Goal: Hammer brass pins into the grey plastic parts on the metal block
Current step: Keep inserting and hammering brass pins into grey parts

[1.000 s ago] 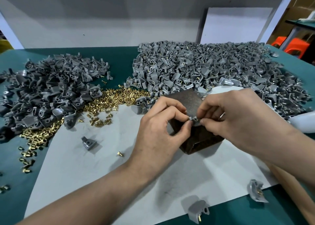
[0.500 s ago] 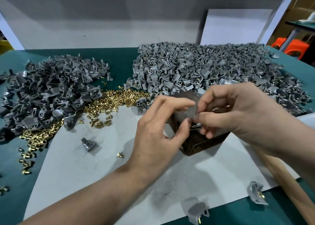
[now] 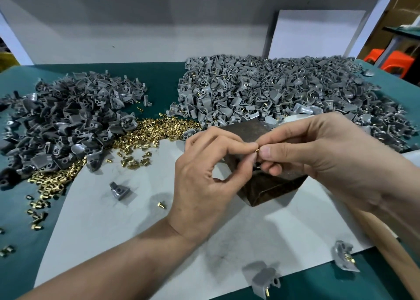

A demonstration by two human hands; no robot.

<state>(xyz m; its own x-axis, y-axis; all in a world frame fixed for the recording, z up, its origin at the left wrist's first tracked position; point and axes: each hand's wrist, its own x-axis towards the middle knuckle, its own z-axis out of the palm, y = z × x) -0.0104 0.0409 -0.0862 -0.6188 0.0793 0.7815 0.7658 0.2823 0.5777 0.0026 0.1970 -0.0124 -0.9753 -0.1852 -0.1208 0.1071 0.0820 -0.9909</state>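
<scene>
Above the metal block [image 3: 270,187], the left hand [image 3: 204,181] and right hand [image 3: 318,154] each close their grip on one brass pin [image 3: 257,150]. Fingertips hide most of it, so its long axis cannot be told.

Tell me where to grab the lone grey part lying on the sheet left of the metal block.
Pinch the grey part from above, across its wide body beside the hole, not the thin raised tab. It lies alone on the sheet, so coming straight down looks unobstructed.

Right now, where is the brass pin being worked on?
In the head view, the brass pin sits centre-right, pinched between the fingertips of the left hand and right hand, just over the dark metal block.
</scene>
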